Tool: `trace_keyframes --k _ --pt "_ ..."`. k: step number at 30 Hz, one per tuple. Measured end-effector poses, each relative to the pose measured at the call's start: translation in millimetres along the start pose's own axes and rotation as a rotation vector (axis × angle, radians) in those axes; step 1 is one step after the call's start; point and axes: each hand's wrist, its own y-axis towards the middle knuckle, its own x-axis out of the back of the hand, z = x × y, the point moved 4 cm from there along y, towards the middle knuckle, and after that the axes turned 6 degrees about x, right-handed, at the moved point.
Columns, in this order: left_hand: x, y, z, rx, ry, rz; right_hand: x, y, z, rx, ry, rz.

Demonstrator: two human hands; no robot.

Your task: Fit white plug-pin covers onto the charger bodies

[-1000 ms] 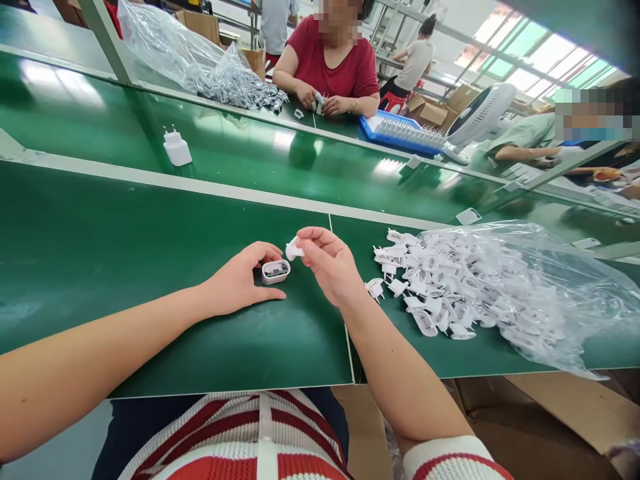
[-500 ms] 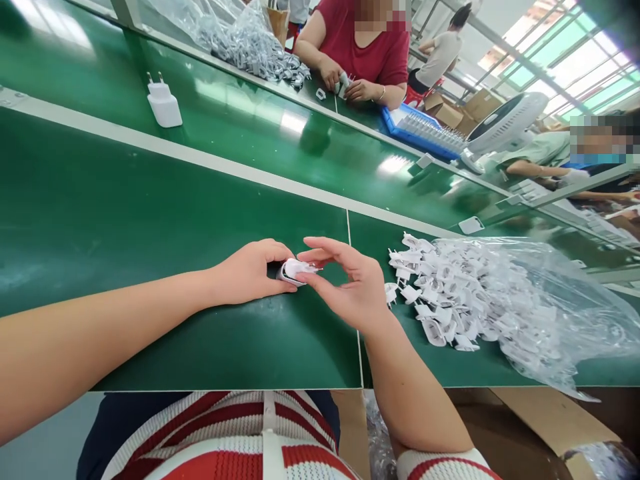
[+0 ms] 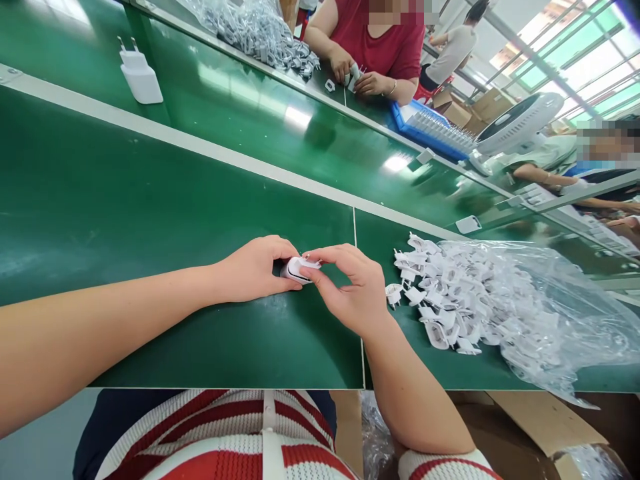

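Observation:
Low over the green table, my left hand [image 3: 263,270] grips a white charger housing [image 3: 289,270] between thumb and fingers. My right hand [image 3: 353,280] pinches a white plug cover [image 3: 309,263] with pins against the housing's right end. A dark gap shows along the seam between the two parts. To the right of my right hand lies a heap of white plug covers [image 3: 465,293], partly in a clear plastic bag [image 3: 575,313]. One loose plug cover [image 3: 394,293] sits at the heap's near left edge.
A whole white charger [image 3: 143,77] lies on the green belt [image 3: 225,113] behind a pale rail [image 3: 200,143]. Across it, a person in red [image 3: 375,50] handles small parts beside a blue tray [image 3: 430,130] and a fan [image 3: 520,123]. Cardboard boxes [image 3: 545,420] stand below the table edge.
My right fingers have closed in on the plug cover, which now sits closer against the housing. The charger on the belt has shifted left and up in view.

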Motion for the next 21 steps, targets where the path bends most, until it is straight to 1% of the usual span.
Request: trace_keyframes --k 4,9,14,21 --pt "-0.2 -0.3 -0.4 0.006 -0.013 0.0 -1.8 -0.8 -0.1 0.019 -0.035 0.025" --pt "-1.4 0.4 1.4 0.022 -0.018 -0.003 -1.6 0.9 2.3 0.008 -0.095 0.038" --pt "-3.2 0.8 2.9 0.004 -0.007 -0.011 -3.6 1.1 13.1 0.05 -0.234 0.052" --pt "-2.0 -1.2 -4.9 -0.014 0.032 -0.017 -8.0 2.0 25.1 0.0 -0.44 0.097"
